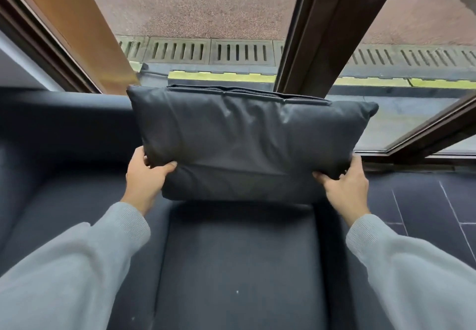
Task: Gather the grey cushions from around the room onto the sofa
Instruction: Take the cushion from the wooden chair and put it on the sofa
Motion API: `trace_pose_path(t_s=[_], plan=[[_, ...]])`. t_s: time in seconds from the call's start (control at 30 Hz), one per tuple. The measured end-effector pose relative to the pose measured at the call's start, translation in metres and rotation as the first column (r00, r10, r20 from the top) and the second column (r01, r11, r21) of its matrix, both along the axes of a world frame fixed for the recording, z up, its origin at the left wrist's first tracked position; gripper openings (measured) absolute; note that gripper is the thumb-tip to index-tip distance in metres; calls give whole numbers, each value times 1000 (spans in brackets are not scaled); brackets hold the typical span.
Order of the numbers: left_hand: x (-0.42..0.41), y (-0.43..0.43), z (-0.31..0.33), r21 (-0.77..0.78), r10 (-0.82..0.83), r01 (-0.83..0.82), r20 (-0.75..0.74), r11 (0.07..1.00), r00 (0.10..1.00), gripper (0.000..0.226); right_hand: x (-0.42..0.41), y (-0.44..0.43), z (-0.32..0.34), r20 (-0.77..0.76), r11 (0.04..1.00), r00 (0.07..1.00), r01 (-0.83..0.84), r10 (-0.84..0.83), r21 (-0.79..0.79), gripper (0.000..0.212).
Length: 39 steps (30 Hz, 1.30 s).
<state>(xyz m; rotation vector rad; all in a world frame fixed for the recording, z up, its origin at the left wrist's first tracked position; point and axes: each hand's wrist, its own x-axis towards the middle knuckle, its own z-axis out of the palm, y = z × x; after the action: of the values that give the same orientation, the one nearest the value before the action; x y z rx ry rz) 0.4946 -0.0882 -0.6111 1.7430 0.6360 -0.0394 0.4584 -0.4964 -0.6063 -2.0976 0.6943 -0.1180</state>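
Observation:
A dark grey cushion (244,141) with a zip along its top edge stands upright at the back of the dark sofa (231,265), against the backrest and the window behind. My left hand (145,175) grips its lower left corner, thumb on the front face. My right hand (345,182) grips its lower right corner the same way. Both arms wear grey sleeves.
Behind the sofa is a large window with dark brown frames (316,33); outside lie a drain grate (206,51) and reddish paving. A dark tiled floor (425,200) shows to the right of the sofa. The sofa seat stretches to the left.

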Motion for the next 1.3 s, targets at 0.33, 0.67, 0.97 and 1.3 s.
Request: trace_pose_path(t_s=[0.33, 0.67, 0.97, 1.3], plan=[[29, 0, -54, -5, -34, 34, 43, 999, 998, 49, 27, -6, -77, 247, 993, 968, 8, -38, 121, 66], [41, -1, -39, 169, -157, 138, 110, 976, 981, 110, 28, 3, -51, 169, 996, 985, 13, -28, 88, 115], [46, -31, 2, 726, -345, 183, 80, 663, 935, 94, 40, 28, -13, 133, 972, 985, -83, 113, -218, 111], [58, -50, 54, 794, -560, 538, -319, 283, 765, 91, 65, 43, 51, -304, 646, 873, -487, 382, -588, 95]])
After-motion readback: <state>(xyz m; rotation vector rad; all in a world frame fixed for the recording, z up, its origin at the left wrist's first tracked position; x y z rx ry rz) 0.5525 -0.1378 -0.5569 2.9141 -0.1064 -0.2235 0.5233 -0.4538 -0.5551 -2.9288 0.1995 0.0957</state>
